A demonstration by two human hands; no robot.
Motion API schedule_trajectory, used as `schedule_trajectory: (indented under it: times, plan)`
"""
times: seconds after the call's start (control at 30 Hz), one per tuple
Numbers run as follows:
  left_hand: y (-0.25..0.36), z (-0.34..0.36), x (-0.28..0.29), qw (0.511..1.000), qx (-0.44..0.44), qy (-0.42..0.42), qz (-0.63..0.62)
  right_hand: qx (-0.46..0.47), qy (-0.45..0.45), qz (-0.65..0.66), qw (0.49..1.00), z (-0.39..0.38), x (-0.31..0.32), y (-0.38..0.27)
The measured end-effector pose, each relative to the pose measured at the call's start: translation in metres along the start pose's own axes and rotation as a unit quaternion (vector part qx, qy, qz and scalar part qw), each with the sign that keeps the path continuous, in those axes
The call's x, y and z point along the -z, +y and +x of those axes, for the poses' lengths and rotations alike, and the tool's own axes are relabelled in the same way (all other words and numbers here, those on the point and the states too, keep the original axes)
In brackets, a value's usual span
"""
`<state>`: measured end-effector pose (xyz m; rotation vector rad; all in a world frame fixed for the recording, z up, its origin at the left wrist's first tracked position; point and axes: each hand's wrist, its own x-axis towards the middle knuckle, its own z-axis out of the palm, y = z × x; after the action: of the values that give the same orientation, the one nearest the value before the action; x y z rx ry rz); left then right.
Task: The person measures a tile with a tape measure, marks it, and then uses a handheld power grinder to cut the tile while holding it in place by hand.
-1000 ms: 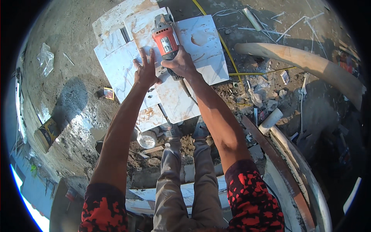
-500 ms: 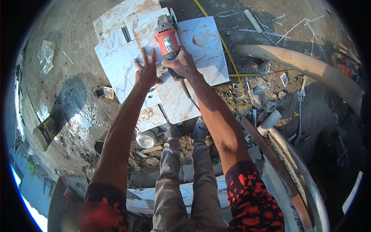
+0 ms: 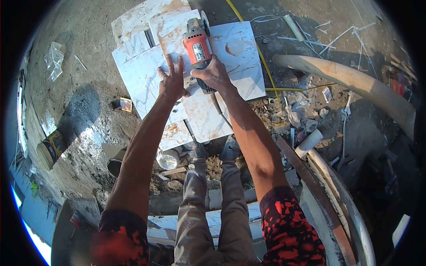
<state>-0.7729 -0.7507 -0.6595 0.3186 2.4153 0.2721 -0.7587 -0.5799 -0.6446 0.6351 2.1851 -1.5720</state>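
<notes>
My right hand [image 3: 214, 74] is wrapped round the rear body of a red and black angle grinder [image 3: 197, 47]. Its thin disc [image 3: 205, 23] stands on edge at the far end, on the right side of the head. Whether the disc is spinning I cannot tell. White marble-patterned tiles [image 3: 242, 60] lie overlapping beneath, smeared with brown dirt. My left hand [image 3: 172, 80] rests on them with its fingers spread, just left of the grinder. A dark cord [image 3: 217, 106] runs from the grinder's rear towards my feet.
A yellow hose [image 3: 262, 62] passes behind the tiles' right side. To the right lie a thick curved pipe [image 3: 341, 71], a short white pipe [image 3: 309, 142] and rubble. A white bucket [image 3: 168, 159] stands by my feet; a tipped can [image 3: 52, 148] lies at left.
The whole scene has shifted slightly right and down in the picture. My hands, the grinder and the tiles keep nearly the same places relative to one another.
</notes>
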Motion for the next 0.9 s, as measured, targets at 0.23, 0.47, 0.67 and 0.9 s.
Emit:
schedule_trajectory:
  times: [0.23, 0.47, 0.67, 0.9]
  plan:
    - [-0.002, 0.003, -0.001, 1.0, -0.004, 0.02, 0.016, 0.019, 0.012, 0.004, 1.0, 0.003, -0.001, 0.005]
    - [0.009, -0.002, 0.012, 1.0, 0.009, -0.013, 0.021, 0.009, -0.003, 0.004, 1.0, 0.006, 0.0, 0.008]
    - [0.001, 0.002, 0.005, 1.0, 0.0, 0.007, 0.022, 0.003, -0.013, 0.008, 1.0, 0.002, 0.001, 0.005]
    - [-0.003, 0.004, 0.001, 1.0, -0.026, 0.006, -0.004, 0.002, 0.006, -0.004, 1.0, -0.006, 0.001, 0.002]
